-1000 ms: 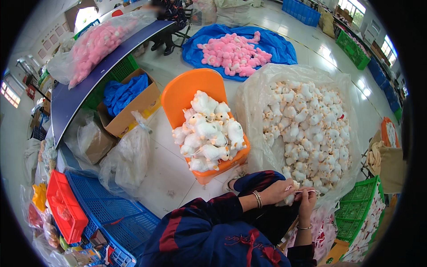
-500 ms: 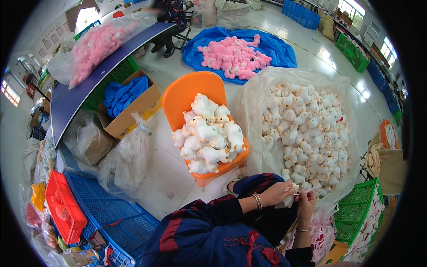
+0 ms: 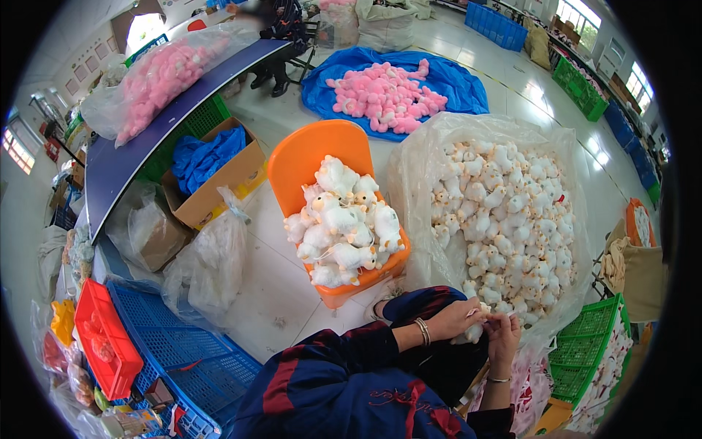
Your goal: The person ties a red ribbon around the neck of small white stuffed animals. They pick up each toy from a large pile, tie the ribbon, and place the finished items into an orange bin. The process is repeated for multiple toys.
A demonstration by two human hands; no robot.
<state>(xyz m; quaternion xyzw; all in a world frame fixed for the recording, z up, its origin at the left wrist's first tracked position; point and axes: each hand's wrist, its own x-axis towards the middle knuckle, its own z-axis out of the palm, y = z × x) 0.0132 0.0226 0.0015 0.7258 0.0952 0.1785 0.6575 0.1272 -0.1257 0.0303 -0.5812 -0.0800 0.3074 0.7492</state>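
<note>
Over my lap, my left hand (image 3: pixel 452 320), with bracelets at its wrist, is closed round a small white plush toy (image 3: pixel 472 334) with an orange-tan face part. The toy is partly hidden by my fingers. My right hand (image 3: pixel 503 338) is pinched right beside it, its fingertips close to the toy; what they hold is too small to make out. Just beyond my hands stands a large clear plastic bag (image 3: pixel 417 168) full of similar white plush toys (image 3: pixel 504 219). An orange chair (image 3: pixel 316 146) ahead carries a heap of white plush toys (image 3: pixel 340 219).
Pink plush toys (image 3: pixel 384 95) lie on a blue sheet (image 3: pixel 468 91) farther off. At left are a blue table (image 3: pixel 117 172), a cardboard box (image 3: pixel 212 186), a blue crate (image 3: pixel 183 351) and a red tray (image 3: pixel 110 351). A green basket (image 3: pixel 578 351) stands at right. A person (image 3: pixel 281 36) sits behind the table.
My right fingertips have moved slightly left, closer to my left fingers; the thin whitish strip seen at them before is now mostly hidden. My left hand and the toy barely moved.
</note>
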